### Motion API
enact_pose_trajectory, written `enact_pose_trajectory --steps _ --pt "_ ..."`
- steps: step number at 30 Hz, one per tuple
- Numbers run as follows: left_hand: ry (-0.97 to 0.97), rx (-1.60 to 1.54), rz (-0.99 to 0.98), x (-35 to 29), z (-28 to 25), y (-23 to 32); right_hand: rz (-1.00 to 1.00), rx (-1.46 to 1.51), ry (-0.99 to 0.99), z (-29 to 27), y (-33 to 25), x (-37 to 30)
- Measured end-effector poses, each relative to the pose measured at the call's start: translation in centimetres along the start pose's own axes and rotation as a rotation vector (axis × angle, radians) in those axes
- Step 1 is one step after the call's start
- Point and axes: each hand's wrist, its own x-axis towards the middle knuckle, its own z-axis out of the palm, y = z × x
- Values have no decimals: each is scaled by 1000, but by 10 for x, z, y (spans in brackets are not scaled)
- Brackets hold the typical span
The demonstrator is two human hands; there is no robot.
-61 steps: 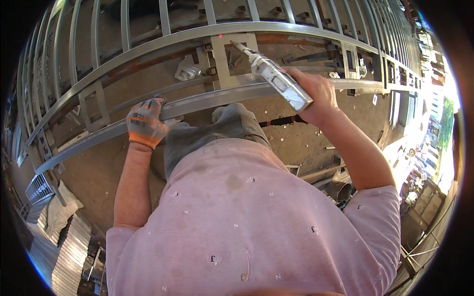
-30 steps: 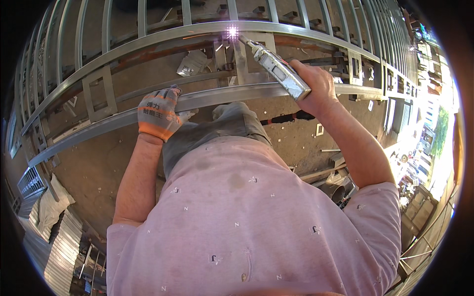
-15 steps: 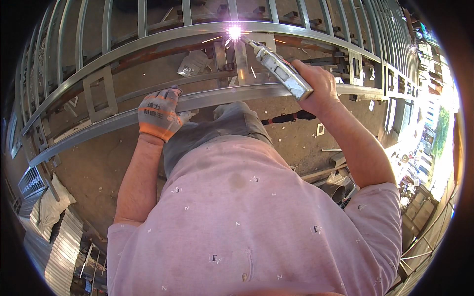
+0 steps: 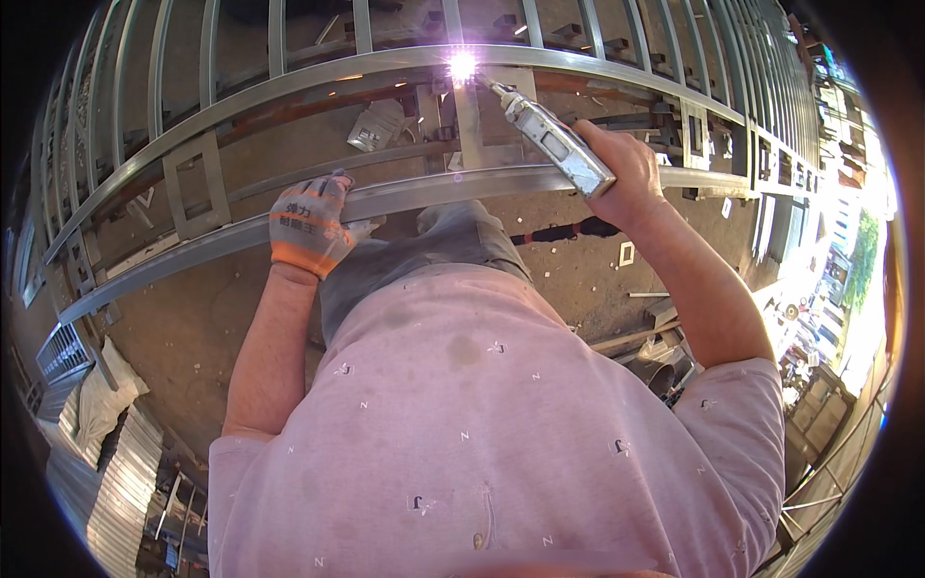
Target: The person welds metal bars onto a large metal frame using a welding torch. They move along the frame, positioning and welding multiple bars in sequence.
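Bare and wrapped round the back end of a silvery, scuffed welding torch (image 4: 557, 143), my right hand (image 4: 628, 175) points its nozzle forward and left. A bright violet-white glow (image 4: 462, 65) burns at the tip, against the far rail (image 4: 337, 64) of a metal frame, where a short upright bar (image 4: 469, 130) meets it. The glare hides the joint itself. My left hand (image 4: 310, 223), in a grey and orange work glove, is closed over the near rail (image 4: 424, 196), left of my legs.
Beyond the far rail run several parallel metal bars (image 4: 278, 39). Square plates with cut-outs (image 4: 198, 188) join the two rails. A crumpled pale object (image 4: 378, 125) lies on the floor between them. Corrugated sheets (image 4: 125, 482) are at lower left; metal scraps (image 4: 663, 313) lie at right.
The torch tip and its glow have shifted very slightly to the right, along with my right hand. Sparks fly in different directions. My left hand stays on the near rail.
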Motion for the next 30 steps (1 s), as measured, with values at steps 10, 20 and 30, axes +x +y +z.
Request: enact_pose_trajectory --steps 10,20,30 --pt "24 -99 -19 5 -14 5 -19 59 -53 -12 15 -2" --pt "-26 -122 -314 17 -12 17 174 594 -574 -85 99 10" --pt "-62 33 -273 19 -12 17 57 614 -1019 -62 115 116"
